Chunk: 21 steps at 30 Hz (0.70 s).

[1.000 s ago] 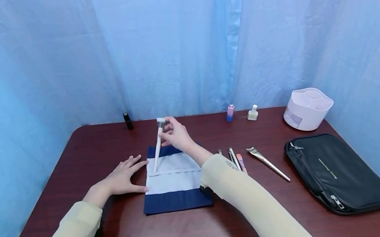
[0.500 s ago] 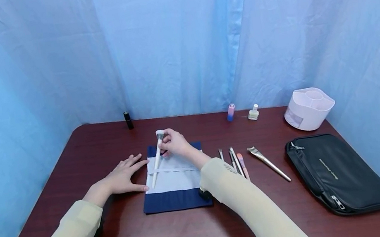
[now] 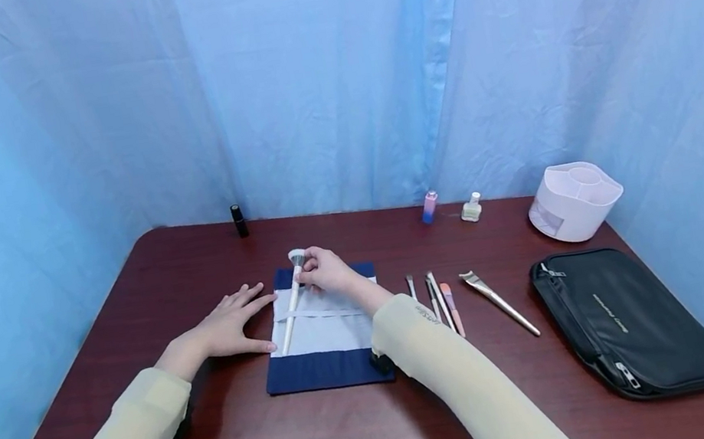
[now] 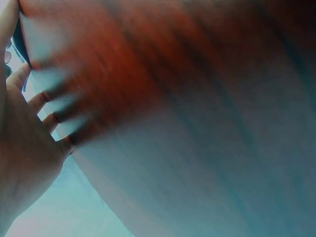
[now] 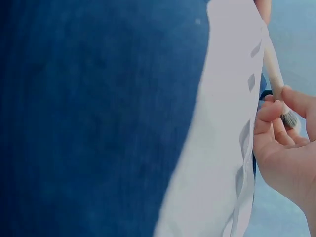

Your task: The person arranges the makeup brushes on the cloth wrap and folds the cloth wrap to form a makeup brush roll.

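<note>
Two hands | right hand [image 3: 325,269] pinches white brush [image 3: 292,303] over brush roll [image 3: 324,325] | left hand [image 3: 230,327] flat, fingers straight, beside roll | black pouch [image 3: 627,317] lettering seemingly unreadable

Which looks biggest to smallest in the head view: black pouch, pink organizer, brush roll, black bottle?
1. Black pouch, though it may be tied with the brush roll: similar footprint, too close to rank.
2. Pink organizer, clearly smaller.
3. Black bottle, smallest; it stands at the far edge, which shrinks it further.
</note>
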Tool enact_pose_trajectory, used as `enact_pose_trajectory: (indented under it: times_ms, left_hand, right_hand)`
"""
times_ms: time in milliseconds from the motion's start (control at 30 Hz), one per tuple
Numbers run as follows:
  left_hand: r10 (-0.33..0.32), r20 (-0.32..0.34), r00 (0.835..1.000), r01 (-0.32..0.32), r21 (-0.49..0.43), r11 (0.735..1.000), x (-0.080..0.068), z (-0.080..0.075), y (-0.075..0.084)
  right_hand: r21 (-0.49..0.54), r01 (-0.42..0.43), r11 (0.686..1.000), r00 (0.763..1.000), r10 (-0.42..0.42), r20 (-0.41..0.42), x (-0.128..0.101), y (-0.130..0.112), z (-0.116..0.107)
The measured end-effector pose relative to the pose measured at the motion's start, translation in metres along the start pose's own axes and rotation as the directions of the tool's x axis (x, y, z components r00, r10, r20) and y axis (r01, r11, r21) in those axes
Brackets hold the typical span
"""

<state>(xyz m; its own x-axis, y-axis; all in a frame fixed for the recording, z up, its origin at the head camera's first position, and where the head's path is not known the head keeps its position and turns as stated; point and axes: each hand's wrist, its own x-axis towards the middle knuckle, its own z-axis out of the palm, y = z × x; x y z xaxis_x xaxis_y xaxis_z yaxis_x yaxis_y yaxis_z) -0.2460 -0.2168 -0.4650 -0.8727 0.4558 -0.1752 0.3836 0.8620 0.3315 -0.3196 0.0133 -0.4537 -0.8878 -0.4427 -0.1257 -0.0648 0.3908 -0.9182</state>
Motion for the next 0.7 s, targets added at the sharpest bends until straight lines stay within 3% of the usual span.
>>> enact_pose_trajectory:
  times_ms: [433,700]
  left_hand:
    - [-0.001,-0.001,1.000,0.001,-0.007,1.000,-0.0006,-0.0021,0.0015]
    - [-0.008,0.008,1.000,0.008,-0.013,1.000,-0.0004,-0.0018,0.0015]
  right_hand:
    - [-0.075,0.018,0.997,0.999,-0.022,-0.047,0.0028,-0.0045,0.0022]
    - [-0.074,0.016,0.997,0.999,-0.018,-0.026,-0.0034,-0.0074,-0.0015]
